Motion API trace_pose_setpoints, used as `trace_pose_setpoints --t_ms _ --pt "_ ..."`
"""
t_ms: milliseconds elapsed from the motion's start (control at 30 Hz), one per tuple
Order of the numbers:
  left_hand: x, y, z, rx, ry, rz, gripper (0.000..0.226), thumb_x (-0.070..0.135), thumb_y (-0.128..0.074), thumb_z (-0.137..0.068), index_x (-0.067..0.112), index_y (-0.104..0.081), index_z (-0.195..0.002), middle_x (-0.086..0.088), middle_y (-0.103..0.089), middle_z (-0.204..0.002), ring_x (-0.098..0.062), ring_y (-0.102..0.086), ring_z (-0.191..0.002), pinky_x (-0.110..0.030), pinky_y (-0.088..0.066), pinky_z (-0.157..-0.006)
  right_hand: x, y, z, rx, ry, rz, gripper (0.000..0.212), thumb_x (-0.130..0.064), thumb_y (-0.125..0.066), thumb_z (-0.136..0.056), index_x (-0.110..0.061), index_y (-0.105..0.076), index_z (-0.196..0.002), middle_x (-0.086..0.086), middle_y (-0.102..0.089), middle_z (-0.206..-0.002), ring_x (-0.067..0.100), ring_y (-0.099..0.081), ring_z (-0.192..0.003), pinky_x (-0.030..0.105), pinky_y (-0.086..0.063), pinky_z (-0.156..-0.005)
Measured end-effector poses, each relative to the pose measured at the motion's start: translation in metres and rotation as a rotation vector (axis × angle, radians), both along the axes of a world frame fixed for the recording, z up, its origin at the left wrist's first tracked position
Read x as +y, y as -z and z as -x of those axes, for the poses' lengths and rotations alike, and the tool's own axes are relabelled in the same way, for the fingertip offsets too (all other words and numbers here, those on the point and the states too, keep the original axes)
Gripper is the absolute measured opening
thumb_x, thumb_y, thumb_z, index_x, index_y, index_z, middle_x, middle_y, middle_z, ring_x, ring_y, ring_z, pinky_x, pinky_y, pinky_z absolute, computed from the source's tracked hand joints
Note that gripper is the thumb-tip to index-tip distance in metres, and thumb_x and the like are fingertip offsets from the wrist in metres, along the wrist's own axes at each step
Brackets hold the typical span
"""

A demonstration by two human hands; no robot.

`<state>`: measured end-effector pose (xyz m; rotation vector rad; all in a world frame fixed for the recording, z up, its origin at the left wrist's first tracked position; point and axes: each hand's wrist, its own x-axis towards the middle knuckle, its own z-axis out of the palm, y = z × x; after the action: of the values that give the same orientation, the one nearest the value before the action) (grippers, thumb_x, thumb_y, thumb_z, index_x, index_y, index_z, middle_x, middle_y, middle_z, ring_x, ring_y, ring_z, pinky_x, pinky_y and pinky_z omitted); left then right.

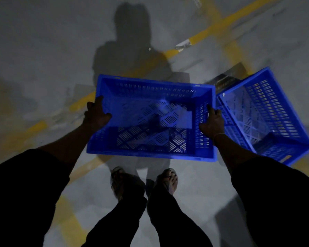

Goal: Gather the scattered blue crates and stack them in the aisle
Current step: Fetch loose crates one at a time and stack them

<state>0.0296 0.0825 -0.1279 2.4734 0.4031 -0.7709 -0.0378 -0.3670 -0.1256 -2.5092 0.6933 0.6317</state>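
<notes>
Left grip point(96, 114) and right grip point(211, 122) hold blue crate point(150, 122) by its sides, second crate point(264, 114) tipped at 3 o'clock, touching it

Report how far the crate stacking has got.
Done: no stack shows yet. In hand: the left hand and right hand grip the short ends of one blue crate above the floor. Left: the second crate lies tilted at the right, unstacked.
</notes>
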Motion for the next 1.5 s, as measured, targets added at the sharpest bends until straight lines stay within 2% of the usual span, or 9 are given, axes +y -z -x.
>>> trace_pose_setpoints --t_ms 133,300,500,667,733,867,1000,1233,1500 --pt "0.003 -0.087 0.002 -0.043 0.013 0.013 0.084 0.024 -0.069 -0.092 0.031 -0.018 -0.16 -0.024 -0.031 -0.14 -0.049 -0.054 -0.103 -0.055 -0.051 -0.091 0.0 -0.079 -0.002 -0.069 -0.033 0.008 0.087 -0.004 -0.067 -0.08 -0.02 -0.028 -0.156 0.025 -0.024 -0.154 0.052 -0.042 -0.125 0.054 -0.043 -0.093" --pt "0.022 -0.218 0.021 -0.171 0.062 0.062 0.082 0.005 -0.065 -0.091 0.018 -0.022 -0.16 -0.028 -0.037 -0.129 -0.045 -0.058 -0.087 -0.05 -0.048 -0.085 0.007 -0.201 -0.001 -0.145 -0.099 0.046 0.083 0.004 -0.056 -0.077 -0.019 -0.034 -0.153 0.027 -0.036 -0.14 0.053 -0.051 -0.105 0.052 -0.047 -0.079" --pt "0.056 -0.391 0.063 -0.292 0.099 0.058 0.081 -0.008 -0.054 -0.088 0.015 -0.024 -0.159 -0.026 -0.037 -0.126 -0.034 -0.05 -0.079 -0.044 -0.046 -0.068 0.03 -0.385 0.005 -0.284 -0.193 0.052 0.077 0.004 -0.055 -0.079 -0.016 -0.038 -0.151 0.024 -0.027 -0.154 0.05 -0.05 -0.118 0.05 -0.049 -0.081" --pt "0.086 -0.482 0.119 -0.424 0.143 0.012 0.074 0.002 -0.053 -0.095 0.018 -0.021 -0.16 -0.026 -0.036 -0.133 -0.044 -0.06 -0.078 -0.05 -0.052 -0.067 0.041 -0.498 0.015 -0.399 -0.357 0.092 0.066 -0.006 -0.052 -0.088 -0.014 -0.036 -0.151 0.019 -0.041 -0.128 0.045 -0.054 -0.086 0.04 -0.038 -0.062" --pt "0.091 -0.5 0.147 -0.446 0.123 -0.02 0.072 0.005 -0.052 -0.096 0.017 -0.02 -0.16 -0.024 -0.035 -0.138 -0.045 -0.061 -0.075 -0.051 -0.052 -0.064 0.047 -0.521 0.016 -0.429 -0.407 0.119 0.066 -0.005 -0.052 -0.088 -0.016 -0.036 -0.151 0.018 -0.041 -0.128 0.044 -0.053 -0.082 0.038 -0.035 -0.061" --pt "0.085 -0.519 0.208 -0.483 -0.058 -0.082 0.067 0.009 -0.048 -0.096 0.014 -0.022 -0.158 -0.024 -0.035 -0.14 -0.047 -0.061 -0.09 -0.053 -0.051 -0.071 0.057 -0.532 0.019 -0.518 -0.54 0.04 0.065 -0.002 -0.051 -0.086 -0.014 -0.039 -0.15 0.02 -0.042 -0.126 0.044 -0.053 -0.077 0.041 -0.039 -0.059" --pt "0.078 -0.521 0.255 -0.599 -0.126 -0.083 0.07 0.028 -0.035 -0.089 0.012 -0.026 -0.157 -0.024 -0.038 -0.136 -0.05 -0.059 -0.093 -0.056 -0.053 -0.073 0.061 -0.534 0.02 -0.585 -0.615 -0.105 0.064 -0.011 -0.044 -0.085 -0.012 -0.041 -0.149 0.021 -0.042 -0.121 0.04 -0.052 -0.078 0.044 -0.047 -0.067" --pt "0.063 -0.522 0.362 -0.638 -0.411 -0.107 0.067 0.016 -0.04 -0.093 0.009 -0.026 -0.158 -0.025 -0.039 -0.143 -0.044 -0.052 -0.117 -0.053 -0.048 -0.089 0.105 -0.542 0.015 -0.524 -0.812 -0.192 0.058 -0.001 -0.044 -0.097 -0.013 -0.034 -0.153 0.024 -0.041 -0.12 0.025 -0.04 -0.079 0.039 -0.037 -0.073" --pt "0.068 -0.521 0.466 -0.656 -0.678 -0.173 0.062 0.017 -0.038 -0.097 0.013 -0.028 -0.158 -0.019 -0.036 -0.155 -0.036 -0.046 -0.131 -0.047 -0.045 -0.098 0.193 -0.55 0.024 -0.522 -1.043 -0.267 0.066 0.008 -0.051 -0.086 -0.009 -0.042 -0.149 0.029 -0.044 -0.115 0.043 -0.053 -0.092 0.04 -0.039 -0.078"
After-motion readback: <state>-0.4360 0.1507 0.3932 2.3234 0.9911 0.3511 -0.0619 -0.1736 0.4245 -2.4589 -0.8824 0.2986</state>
